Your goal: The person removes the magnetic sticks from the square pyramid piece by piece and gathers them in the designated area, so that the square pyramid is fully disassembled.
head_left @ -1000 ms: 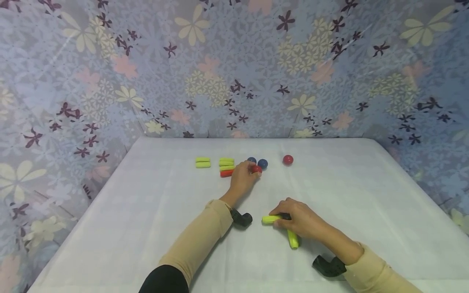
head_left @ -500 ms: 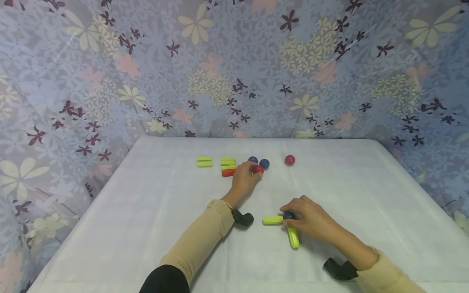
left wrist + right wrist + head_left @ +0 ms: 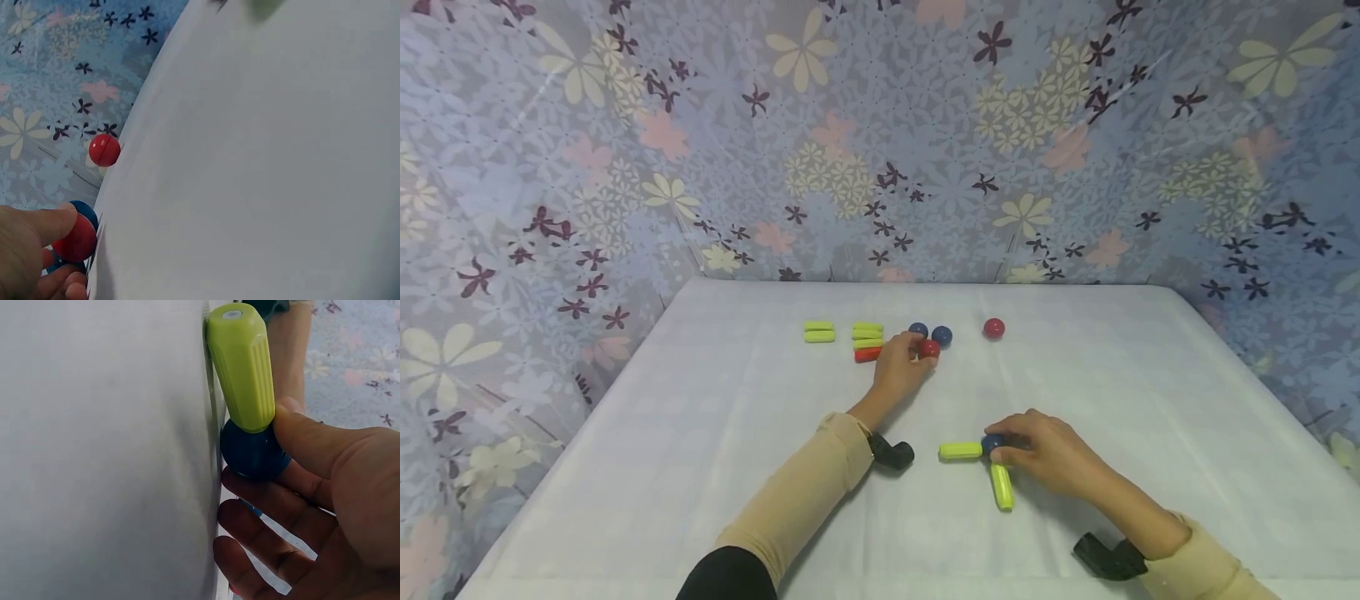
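Observation:
My left hand [image 3: 898,367] pinches a red ball [image 3: 76,239] between thumb and fingers, at the back of the table beside two blue balls [image 3: 942,336]. Nearer the front, my right hand [image 3: 1052,450] holds a blue ball [image 3: 253,450], thumb on one side and fingers on the other. Two yellow-green ribbed sticks meet that ball: one stick [image 3: 960,451] points left, the other stick [image 3: 1002,487] points toward the front edge. In the right wrist view, a yellow-green stick [image 3: 242,369] is joined to the ball and the thumb lies at their joint.
Short yellow-green sticks [image 3: 819,332] lie at the back left. Another group of yellow-green sticks [image 3: 867,332] has a red stick [image 3: 867,355] in front, partly behind my left hand. A single red ball [image 3: 994,328] sits at the back right. Patterned cloth [image 3: 880,142] hangs behind the table.
My right hand has shifted right, off the left-pointing stick, uncovering the blue ball and the joined sticks. My left hand stays at the red ball.

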`<control>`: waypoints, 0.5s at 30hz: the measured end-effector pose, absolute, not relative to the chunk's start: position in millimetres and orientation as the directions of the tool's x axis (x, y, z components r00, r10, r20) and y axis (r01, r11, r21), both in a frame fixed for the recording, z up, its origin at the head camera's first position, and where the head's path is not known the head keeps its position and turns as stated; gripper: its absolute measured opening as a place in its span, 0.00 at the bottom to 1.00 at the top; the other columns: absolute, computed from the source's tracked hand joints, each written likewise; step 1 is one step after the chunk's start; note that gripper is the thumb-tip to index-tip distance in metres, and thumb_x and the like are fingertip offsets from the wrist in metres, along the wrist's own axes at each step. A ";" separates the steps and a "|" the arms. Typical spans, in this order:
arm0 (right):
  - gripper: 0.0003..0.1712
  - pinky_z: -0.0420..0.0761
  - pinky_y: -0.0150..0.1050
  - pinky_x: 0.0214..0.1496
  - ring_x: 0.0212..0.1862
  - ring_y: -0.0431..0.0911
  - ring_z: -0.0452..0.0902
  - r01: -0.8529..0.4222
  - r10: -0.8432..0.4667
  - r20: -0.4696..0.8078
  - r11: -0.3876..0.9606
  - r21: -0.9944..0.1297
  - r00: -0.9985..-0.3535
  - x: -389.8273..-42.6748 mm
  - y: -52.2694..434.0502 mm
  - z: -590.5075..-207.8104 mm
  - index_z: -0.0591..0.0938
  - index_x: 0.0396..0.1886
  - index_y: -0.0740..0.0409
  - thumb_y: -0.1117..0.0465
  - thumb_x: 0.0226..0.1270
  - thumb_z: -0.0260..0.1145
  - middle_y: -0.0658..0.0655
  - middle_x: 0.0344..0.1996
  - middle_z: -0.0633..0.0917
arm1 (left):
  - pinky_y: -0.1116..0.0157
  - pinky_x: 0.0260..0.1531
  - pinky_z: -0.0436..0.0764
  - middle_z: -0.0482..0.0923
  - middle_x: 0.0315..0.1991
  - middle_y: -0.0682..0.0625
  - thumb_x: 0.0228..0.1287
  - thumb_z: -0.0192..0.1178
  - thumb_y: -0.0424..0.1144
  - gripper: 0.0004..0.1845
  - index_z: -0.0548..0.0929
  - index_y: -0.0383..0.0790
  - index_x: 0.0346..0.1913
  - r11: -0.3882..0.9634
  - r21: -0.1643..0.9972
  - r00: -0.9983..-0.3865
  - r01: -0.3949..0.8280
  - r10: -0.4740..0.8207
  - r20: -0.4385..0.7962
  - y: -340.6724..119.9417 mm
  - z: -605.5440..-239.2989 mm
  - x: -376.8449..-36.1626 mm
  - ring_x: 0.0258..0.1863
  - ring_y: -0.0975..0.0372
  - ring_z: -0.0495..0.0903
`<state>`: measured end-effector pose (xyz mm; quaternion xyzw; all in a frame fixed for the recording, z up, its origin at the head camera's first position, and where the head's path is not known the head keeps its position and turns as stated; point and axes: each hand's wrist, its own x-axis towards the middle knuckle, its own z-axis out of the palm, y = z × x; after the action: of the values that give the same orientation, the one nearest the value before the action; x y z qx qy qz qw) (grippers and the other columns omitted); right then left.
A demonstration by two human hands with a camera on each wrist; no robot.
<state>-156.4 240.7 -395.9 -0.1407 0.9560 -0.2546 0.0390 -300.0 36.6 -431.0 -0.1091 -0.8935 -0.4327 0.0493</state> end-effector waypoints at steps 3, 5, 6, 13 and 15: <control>0.22 0.77 0.50 0.50 0.49 0.49 0.79 -0.236 -0.286 -0.017 0.820 -0.521 -0.958 -156.2 241.7 -398.0 0.84 0.48 0.49 0.46 0.55 0.68 0.52 0.46 0.85 | 0.63 0.47 0.78 0.78 0.49 0.44 0.56 0.66 0.42 0.26 0.75 0.40 0.58 0.566 0.784 -0.967 0.254 0.169 0.191 29.0 -429.4 -288.7 0.46 0.57 0.79; 0.22 0.77 0.51 0.51 0.50 0.50 0.79 -0.227 -0.282 -0.025 0.818 -0.529 -0.959 -156.4 242.2 -399.3 0.83 0.48 0.49 0.46 0.55 0.68 0.52 0.46 0.85 | 0.64 0.47 0.77 0.77 0.48 0.45 0.58 0.64 0.43 0.24 0.75 0.41 0.57 0.541 0.800 -0.964 0.259 0.200 0.177 22.6 -427.9 -277.0 0.46 0.57 0.77; 0.22 0.77 0.51 0.51 0.51 0.50 0.79 -0.225 -0.280 -0.025 0.818 -0.529 -0.960 -156.6 242.6 -399.9 0.83 0.48 0.48 0.46 0.55 0.68 0.52 0.46 0.85 | 0.64 0.47 0.76 0.77 0.48 0.45 0.60 0.63 0.44 0.22 0.76 0.41 0.57 0.526 0.809 -0.960 0.263 0.225 0.165 18.9 -427.3 -270.3 0.46 0.58 0.77; 0.22 0.77 0.52 0.51 0.51 0.50 0.79 -0.230 -0.279 -0.016 0.821 -0.523 -0.960 -158.2 245.7 -400.7 0.83 0.48 0.48 0.45 0.55 0.68 0.52 0.47 0.85 | 0.65 0.47 0.75 0.83 0.42 0.54 0.62 0.61 0.47 0.17 0.82 0.44 0.51 0.494 0.811 -0.887 0.315 0.457 0.067 -3.5 -424.7 -219.8 0.44 0.63 0.77; 0.22 0.77 0.52 0.51 0.51 0.51 0.79 -0.240 -0.287 -0.010 0.820 -0.519 -0.958 -158.0 246.2 -400.9 0.83 0.48 0.48 0.45 0.55 0.68 0.52 0.47 0.85 | 0.66 0.48 0.72 0.84 0.41 0.55 0.60 0.63 0.48 0.18 0.82 0.45 0.51 0.497 0.802 -0.866 0.332 0.498 0.049 -5.7 -424.4 -207.3 0.44 0.64 0.75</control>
<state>-158.0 246.2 -400.9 -0.1381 0.9530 -0.2661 0.0437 -207.3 -5.7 -424.4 -0.2413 -0.8599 -0.4398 -0.0946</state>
